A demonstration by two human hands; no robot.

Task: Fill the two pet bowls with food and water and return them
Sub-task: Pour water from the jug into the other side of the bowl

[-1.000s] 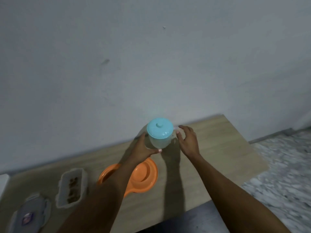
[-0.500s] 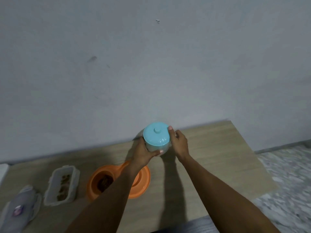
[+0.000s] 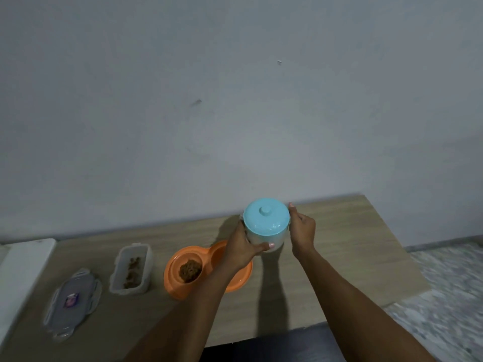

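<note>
The left hand point(image 3: 241, 250) clasps a pale round plastic jar point(image 3: 271, 241) (turquoise knobbed lid point(image 3: 266, 218) on) near the wooden table point(image 3: 339, 244)'s back edge; the right hand point(image 3: 303, 231) grips its other side.

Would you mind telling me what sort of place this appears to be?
Probably a room in a home: a wooden table against a plain wall, a marbled floor, and an orange pet bowl holding kibble.

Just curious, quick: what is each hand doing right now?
Left hand: grips the lidded jug by its body.
Right hand: grips the same jug's other side.
</note>
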